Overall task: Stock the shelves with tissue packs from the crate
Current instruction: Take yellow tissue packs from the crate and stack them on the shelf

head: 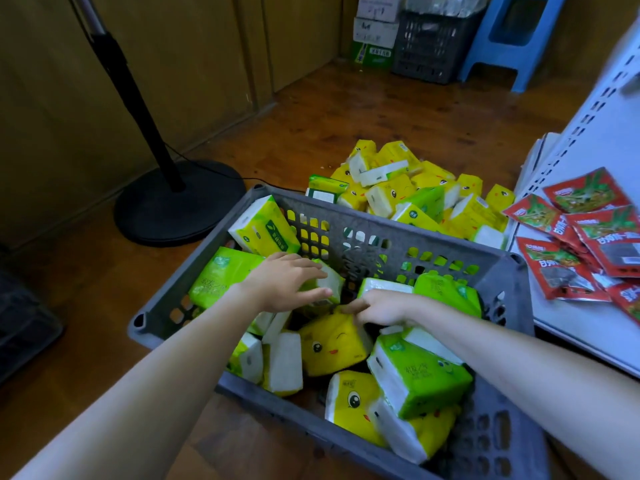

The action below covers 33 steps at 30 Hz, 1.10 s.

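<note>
A grey plastic crate (349, 216) on the floor holds several green and yellow tissue packs. My left hand (287, 280) reaches into it with fingers straight, lying over a green-and-white pack (329, 280) near the far wall. My right hand (381, 308) is in the crate's middle, fingers curled down onto the top edge of a yellow pack with a winking face (330, 344). A green pack (420, 379) lies under my right forearm. The white shelf (585, 327) stands to the right.
A heap of yellow and green tissue packs (419, 192) lies on the wooden floor behind the crate. Red snack packets (581, 233) cover the shelf. A black fan stand (180, 202) is at left. A dark crate (433, 46), boxes and a blue stool (512, 36) sit far back.
</note>
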Tool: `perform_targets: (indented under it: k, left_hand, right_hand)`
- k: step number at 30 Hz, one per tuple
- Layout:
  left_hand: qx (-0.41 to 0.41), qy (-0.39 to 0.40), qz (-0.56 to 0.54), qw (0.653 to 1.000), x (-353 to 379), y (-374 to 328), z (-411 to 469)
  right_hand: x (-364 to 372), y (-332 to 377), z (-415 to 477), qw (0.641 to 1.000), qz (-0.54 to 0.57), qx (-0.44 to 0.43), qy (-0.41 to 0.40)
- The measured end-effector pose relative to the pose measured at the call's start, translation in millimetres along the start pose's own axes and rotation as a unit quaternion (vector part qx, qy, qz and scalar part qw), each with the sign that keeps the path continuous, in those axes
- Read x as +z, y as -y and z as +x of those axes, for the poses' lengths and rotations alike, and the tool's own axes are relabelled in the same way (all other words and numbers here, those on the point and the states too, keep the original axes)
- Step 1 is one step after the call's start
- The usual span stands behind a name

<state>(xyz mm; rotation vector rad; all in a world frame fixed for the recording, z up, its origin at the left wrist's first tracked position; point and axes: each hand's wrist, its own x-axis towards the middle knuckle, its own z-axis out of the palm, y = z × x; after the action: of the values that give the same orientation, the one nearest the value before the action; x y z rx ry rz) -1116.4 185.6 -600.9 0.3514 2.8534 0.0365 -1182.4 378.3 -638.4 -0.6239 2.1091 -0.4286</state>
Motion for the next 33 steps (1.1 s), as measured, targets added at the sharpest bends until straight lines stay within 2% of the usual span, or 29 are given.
perform_targets:
  k: [3, 7, 10, 12, 15, 18, 21, 27, 30, 33]
  left_hand:
    - [-0.002, 0.008, -0.017, 1.000, -3.7, 1.4, -4.8]
    - [-0.014, 0.009, -0.073, 0.997, -11.8, -1.5, -9.4]
    - [-0.033, -0.044, -0.216, 0.975, -19.2, -6.0, -8.9]
    - [-0.053, -0.101, -0.359, 0.926, -30.5, -10.5, -8.7]
    - [-0.065, -0.155, -0.501, 0.849, -46.8, -15.2, -8.1]
    - [-0.084, -0.183, -0.592, 0.780, -54.0, -14.9, -4.6]
    - [-0.088, -0.186, -0.678, 0.706, -57.0, -15.9, -0.9]
    - [-0.128, -0.240, -0.776, 0.570, -73.2, -25.0, 11.4]
    - [-0.172, -0.259, -0.795, 0.521, -83.4, -31.5, 13.1]
    - [-0.171, -0.278, -0.805, 0.495, -92.1, -36.4, 9.7]
  right_hand:
    - [-22.1, 3.3, -26.4, 0.999, 0.031, -0.041, -0.007]
    - [-57.2, 12.7, -61.6, 0.976, 0.207, -0.067, -0.025]
    - [-84.4, 17.8, -82.5, 0.938, 0.326, -0.104, -0.058]
    - [-95.7, 18.9, -89.2, 0.914, 0.378, -0.128, -0.077]
    - [-101.5, 17.2, -90.1, 0.886, 0.431, -0.144, -0.094]
    - [-97.5, 21.2, -89.9, 0.869, 0.447, -0.165, -0.130]
    - [-86.4, 30.4, -88.2, 0.871, 0.403, -0.210, -0.184]
    - [-73.6, 44.2, -78.7, 0.851, 0.379, -0.292, -0.215]
    - [-71.7, 45.0, -77.1, 0.872, 0.302, -0.296, -0.248]
    - [-68.7, 44.0, -76.8, 0.888, 0.219, -0.275, -0.298]
